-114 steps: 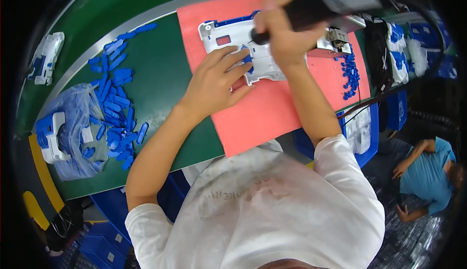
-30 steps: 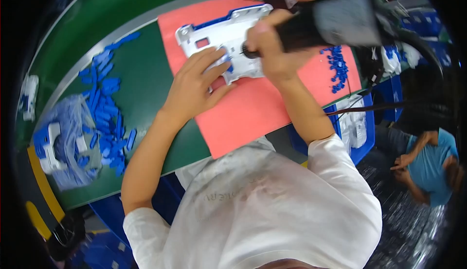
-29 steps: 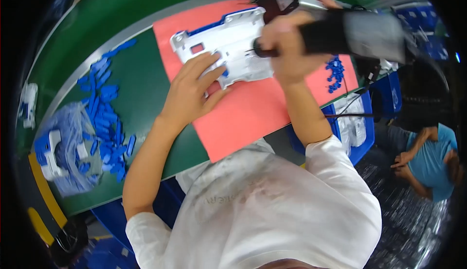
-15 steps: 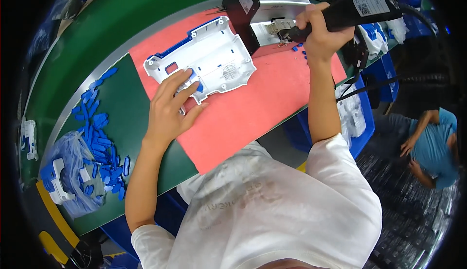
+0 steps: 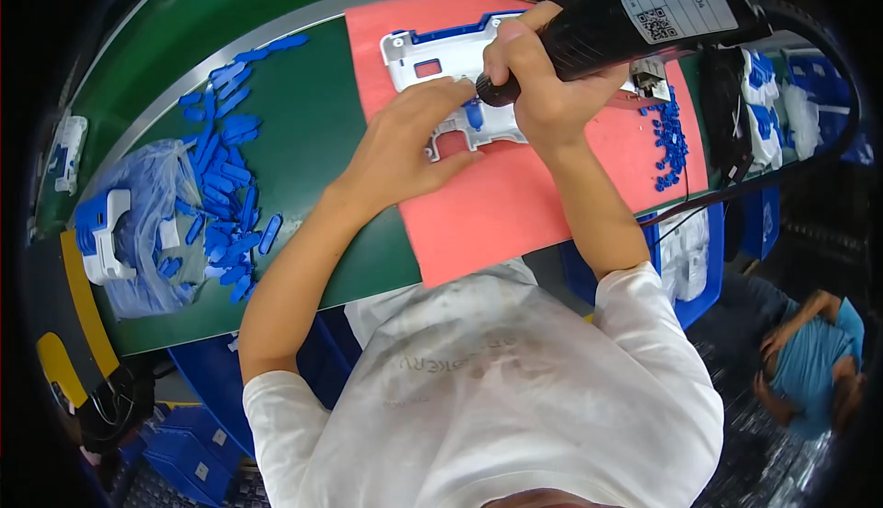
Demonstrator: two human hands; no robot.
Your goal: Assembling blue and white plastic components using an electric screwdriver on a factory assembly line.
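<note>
A white plastic housing shell [image 5: 454, 46] with blue trim lies open side up on a pink mat [image 5: 515, 205]. My left hand [image 5: 395, 145] rests on its left part, fingers stretched out near a small blue part [image 5: 475, 115] and thumb apart by the lower edge. My right hand [image 5: 552, 94] is wrapped round a black electric screwdriver [image 5: 598, 25], tilted with its nose over the shell beside my left fingertips. The tool and hand hide the shell's right part, and the bit's tip is not visible.
Blue plastic strips [image 5: 219, 163] are heaped on the green table, beside a clear plastic bag [image 5: 156, 177]. Small blue pieces [image 5: 671, 140] lie at the mat's right edge. The screwdriver's cable [image 5: 842, 113] loops at right. Someone in a blue shirt [image 5: 814, 375] is at the lower right.
The screwdriver in my right hand has come leftward from the metal box to above the shell. My view has shifted, and my left hand stays on the shell.
</note>
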